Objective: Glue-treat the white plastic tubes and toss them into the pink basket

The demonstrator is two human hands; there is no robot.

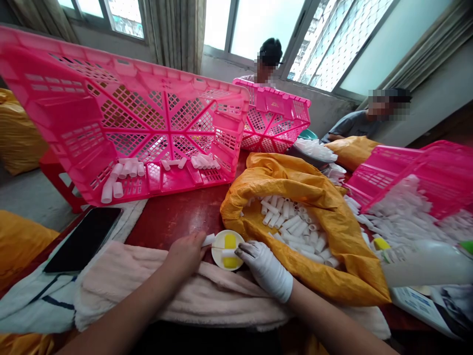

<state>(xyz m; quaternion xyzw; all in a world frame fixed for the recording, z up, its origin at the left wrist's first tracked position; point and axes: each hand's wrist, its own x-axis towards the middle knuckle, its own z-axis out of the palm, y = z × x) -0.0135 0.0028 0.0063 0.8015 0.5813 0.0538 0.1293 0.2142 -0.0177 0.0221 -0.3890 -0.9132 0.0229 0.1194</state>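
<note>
Left hand [185, 255] and gloved right hand [264, 270] point 2 white tubes [228, 253] inward.

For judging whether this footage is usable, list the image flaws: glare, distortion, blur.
Head view: daylight blows the windows nearly white; wide-angle distortion bows the big pink crate and warps the room's edges; the pale see-through object at right is soft and blurred; the gloved hand looks reasonably sharp.

Prob. home workroom: curtained windows [254, 24], pink crates [170, 133], yellow sacks [281, 172] of white tubes [291, 224].
</note>
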